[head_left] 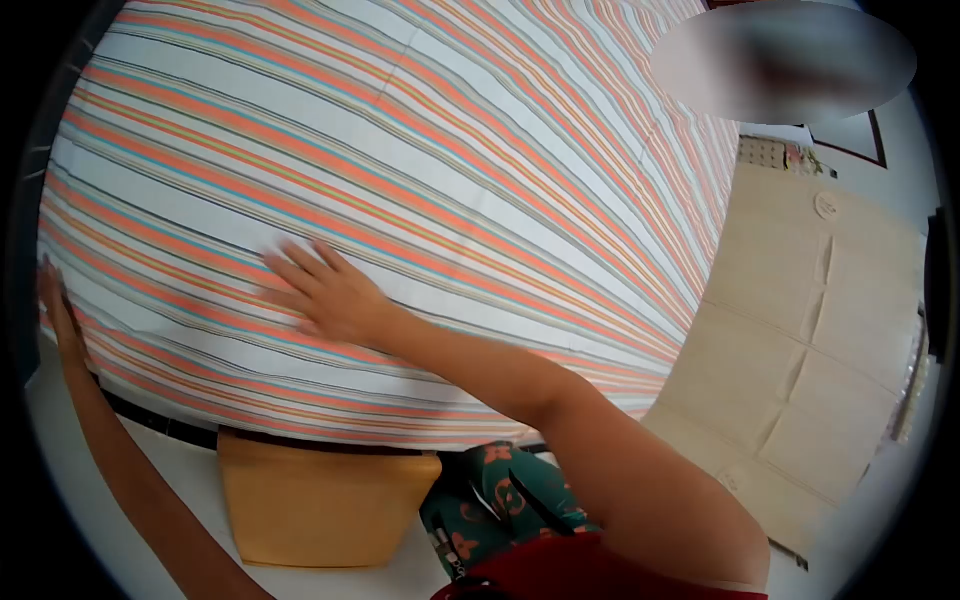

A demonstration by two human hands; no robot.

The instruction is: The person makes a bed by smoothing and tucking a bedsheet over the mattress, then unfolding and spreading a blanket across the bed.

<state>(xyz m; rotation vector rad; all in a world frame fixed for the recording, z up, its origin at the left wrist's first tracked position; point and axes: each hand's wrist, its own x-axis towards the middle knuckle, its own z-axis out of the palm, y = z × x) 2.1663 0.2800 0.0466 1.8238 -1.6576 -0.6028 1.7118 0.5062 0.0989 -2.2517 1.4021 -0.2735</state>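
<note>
Right hand [340,300] spread wide over striped cloth [480,205]; left hand [62,310] at nine o'clock — grip unclear. Round mark [826,205], past two o'clock — illegible.

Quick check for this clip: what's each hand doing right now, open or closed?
Left hand: at the edge of the striped sheet; grip cannot be told.
Right hand: open, spread over the sheet, holding nothing.
</note>
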